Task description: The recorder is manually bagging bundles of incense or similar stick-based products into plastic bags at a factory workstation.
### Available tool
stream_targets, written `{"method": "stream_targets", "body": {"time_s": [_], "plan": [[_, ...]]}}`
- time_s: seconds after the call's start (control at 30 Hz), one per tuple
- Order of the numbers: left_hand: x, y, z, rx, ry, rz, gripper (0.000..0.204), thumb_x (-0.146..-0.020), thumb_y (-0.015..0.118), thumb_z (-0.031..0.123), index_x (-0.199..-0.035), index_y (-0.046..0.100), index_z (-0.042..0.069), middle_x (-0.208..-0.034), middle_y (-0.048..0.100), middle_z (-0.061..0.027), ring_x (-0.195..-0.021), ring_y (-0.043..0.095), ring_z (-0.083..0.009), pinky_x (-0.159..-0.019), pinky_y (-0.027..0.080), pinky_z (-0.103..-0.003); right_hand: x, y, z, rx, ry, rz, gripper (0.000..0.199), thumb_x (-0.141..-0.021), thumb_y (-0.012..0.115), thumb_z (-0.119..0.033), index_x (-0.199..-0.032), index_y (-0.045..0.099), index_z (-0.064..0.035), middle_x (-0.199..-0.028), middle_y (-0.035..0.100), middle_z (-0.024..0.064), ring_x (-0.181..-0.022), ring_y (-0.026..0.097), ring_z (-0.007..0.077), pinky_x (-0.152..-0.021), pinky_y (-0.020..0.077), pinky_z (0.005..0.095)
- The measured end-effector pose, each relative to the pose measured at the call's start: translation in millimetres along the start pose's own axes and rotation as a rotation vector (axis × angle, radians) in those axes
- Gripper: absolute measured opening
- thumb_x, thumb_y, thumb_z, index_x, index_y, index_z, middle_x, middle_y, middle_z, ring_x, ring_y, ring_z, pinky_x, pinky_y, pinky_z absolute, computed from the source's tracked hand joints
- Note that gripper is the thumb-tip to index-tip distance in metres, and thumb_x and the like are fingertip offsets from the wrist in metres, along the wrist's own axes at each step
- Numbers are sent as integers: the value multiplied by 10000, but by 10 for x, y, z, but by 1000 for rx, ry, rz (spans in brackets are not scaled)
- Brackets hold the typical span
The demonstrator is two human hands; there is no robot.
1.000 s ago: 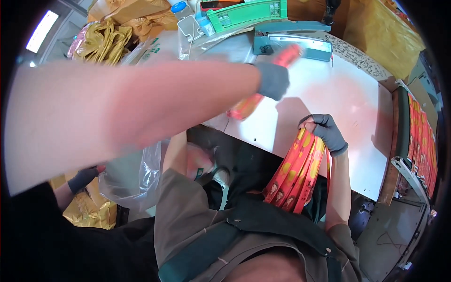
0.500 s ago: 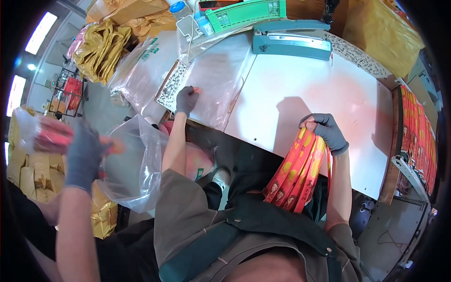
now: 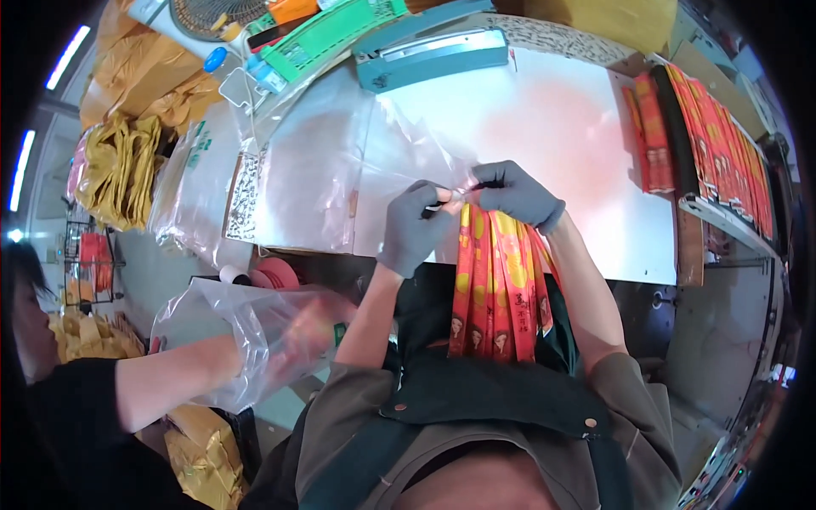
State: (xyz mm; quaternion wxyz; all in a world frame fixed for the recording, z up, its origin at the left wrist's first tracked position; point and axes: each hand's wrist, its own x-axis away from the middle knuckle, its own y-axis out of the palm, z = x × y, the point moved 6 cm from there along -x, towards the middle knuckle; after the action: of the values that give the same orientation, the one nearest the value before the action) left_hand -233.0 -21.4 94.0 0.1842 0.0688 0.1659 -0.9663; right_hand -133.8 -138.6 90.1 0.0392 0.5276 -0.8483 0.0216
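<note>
Holding a bundle of long red-and-yellow packets (image 3: 497, 280) at its top end, your right hand (image 3: 518, 194) has fingers pinching them together over the counter (image 3: 586, 144) edge. Your left hand (image 3: 416, 225) pinches the mouth of a clear plastic bag (image 3: 408, 153) there. Packets look light, floppy, slippery; bag thin, clingy. Grip near the tops.

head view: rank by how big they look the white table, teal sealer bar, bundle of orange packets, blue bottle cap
1. white table
2. bundle of orange packets, though nearness to the camera enlarges it
3. teal sealer bar, looks close to the bundle, so that order is unsure
4. blue bottle cap
</note>
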Motion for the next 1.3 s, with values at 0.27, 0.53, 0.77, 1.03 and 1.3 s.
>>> {"method": "stream_targets", "body": {"time_s": [0.27, 0.53, 0.77, 1.03, 1.3], "plan": [[69, 36, -237, 896, -467, -35, 79, -898, 516, 76, -908, 573, 21, -782, 600, -18, -777, 604, -118, -749, 501, -276, 69, -107, 89, 0, 38, -10, 167, -753, 568, -80, -863, 643, 20, -754, 605, 28, -717, 530, 65, -672, 428, 221], [-293, -435, -457, 841, -220, 666, 114, -905, 552, 177, -838, 542, 85, -644, 445, 13, -578, 392, -64, -550, 360, -230, 181, -201, 96, -18, -60, 26, 197, -784, 579, -67, -949, 653, 13, -826, 630, 31, -749, 532, 66, -702, 442, 232], [222, 523, 573, -325, 855, -33, 182, -713, 738, 124, -784, 574, 85, -625, 547, -52, -491, 515, -206, -464, 394, -300, 240, -216, 13, -155, -116, 37, 529, -792, 671, -170, -1264, 506, 4, -1051, 619, 74, -964, 559, 148, -889, 414, 286], [400, 437, 92, -183, 521, 52, 323, -723, 753, 233, -683, 462, 99, -597, 468, -65, -512, 452, -270, -486, 366, -383, 725, -74, 662, -389, -162, 485, 929, -745, 705, -432, -1410, 242, 23, -1403, 361, 132, -1276, 371, 217, -1056, 297, 347], [1411, 551, -209, -132, 287, -243, 440, -690, 782, 304, -581, 412, 93, -540, 417, -57, -485, 456, -192, -470, 363, -328, 1944, 678, 839, -134, 70, 440, 634, -927, 529, -271, -1399, 247, 44, -1364, 399, 116, -1259, 364, 192, -1041, 287, 321]]}}
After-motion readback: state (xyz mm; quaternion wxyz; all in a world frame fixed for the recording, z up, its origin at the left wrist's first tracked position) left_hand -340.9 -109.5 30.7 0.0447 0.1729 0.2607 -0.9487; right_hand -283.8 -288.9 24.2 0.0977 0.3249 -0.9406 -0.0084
